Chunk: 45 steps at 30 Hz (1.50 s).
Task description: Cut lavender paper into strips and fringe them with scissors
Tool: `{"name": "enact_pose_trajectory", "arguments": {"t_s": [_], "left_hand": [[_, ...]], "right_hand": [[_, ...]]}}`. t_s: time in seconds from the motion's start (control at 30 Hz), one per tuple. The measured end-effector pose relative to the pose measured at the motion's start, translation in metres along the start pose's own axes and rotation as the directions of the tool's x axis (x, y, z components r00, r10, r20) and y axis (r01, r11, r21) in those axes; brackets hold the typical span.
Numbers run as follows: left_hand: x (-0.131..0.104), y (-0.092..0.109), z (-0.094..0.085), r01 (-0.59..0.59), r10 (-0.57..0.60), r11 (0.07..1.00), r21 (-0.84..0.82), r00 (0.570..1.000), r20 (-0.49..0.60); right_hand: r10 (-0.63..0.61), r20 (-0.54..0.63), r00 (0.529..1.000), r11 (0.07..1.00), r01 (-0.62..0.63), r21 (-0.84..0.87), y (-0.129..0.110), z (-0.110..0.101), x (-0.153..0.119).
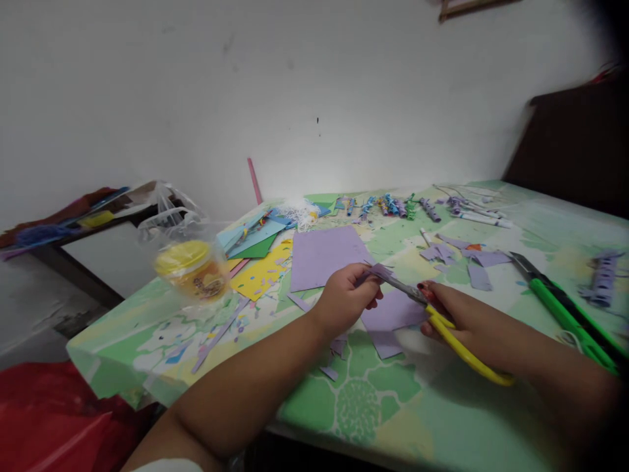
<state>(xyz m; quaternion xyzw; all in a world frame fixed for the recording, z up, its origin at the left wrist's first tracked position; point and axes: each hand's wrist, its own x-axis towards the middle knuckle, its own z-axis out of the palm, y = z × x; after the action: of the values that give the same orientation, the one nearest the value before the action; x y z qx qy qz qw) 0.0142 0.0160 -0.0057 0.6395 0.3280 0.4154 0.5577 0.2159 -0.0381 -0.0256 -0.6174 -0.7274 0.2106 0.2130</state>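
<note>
My left hand (348, 296) pinches a small purple paper piece (379, 269) with fringed ends. In my right hand (455, 313) are yellow-handled scissors (462, 354), their blades reaching left to the paper piece at my left fingertips. A large purple sheet (327, 255) lies flat just behind my left hand. Beneath the scissors is another cut purple sheet (386, 341). Purple scraps (480, 275) lie to the right, near large green-handled scissors (565, 318).
A yellow-lidded tub (191, 270) in clear plastic stands at the left, beside coloured sheets (263, 269). Curled paper rolls (390, 204) line the back of the table. One purple roll (603, 278) lies far right. A red bag (59, 419) is at lower left.
</note>
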Motion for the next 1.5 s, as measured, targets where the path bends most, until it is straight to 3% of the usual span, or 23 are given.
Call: {"name": "enact_pose_trajectory", "arguments": {"t_s": [0.5, 0.73, 1.13, 1.37, 1.5], "left_hand": [[-0.0015, 0.0000, -0.0017, -0.008, 0.008, 1.000, -0.021, 0.999, 0.031], [-0.0011, 0.0037, -0.0003, -0.006, -0.003, 0.997, -0.083, 0.995, -0.099], [0.0020, 0.0028, -0.0019, 0.013, -0.025, 0.998, -0.066, 0.983, -0.182], [-0.0014, 0.0028, 0.0039, 0.087, -0.090, 0.995, -0.050, 0.995, -0.049], [-0.0035, 0.0013, 0.0074, 0.142, -0.144, 0.989, -0.039, 0.988, -0.059]], "right_hand": [[-0.032, -0.017, 0.999, 0.999, 0.032, -0.013, 0.0057, -0.0013, 0.0028], [-0.007, 0.039, 0.999, 1.000, 0.008, -0.026, 0.0037, -0.0052, -0.0008], [-0.011, 0.023, 1.000, 0.999, 0.011, -0.040, 0.0021, -0.0043, -0.0010], [0.016, -0.001, 1.000, 0.999, -0.016, -0.030, 0.0001, -0.0016, -0.0013], [0.029, 0.011, 1.000, 0.999, -0.029, -0.020, 0.0017, 0.0000, -0.0012]]}}
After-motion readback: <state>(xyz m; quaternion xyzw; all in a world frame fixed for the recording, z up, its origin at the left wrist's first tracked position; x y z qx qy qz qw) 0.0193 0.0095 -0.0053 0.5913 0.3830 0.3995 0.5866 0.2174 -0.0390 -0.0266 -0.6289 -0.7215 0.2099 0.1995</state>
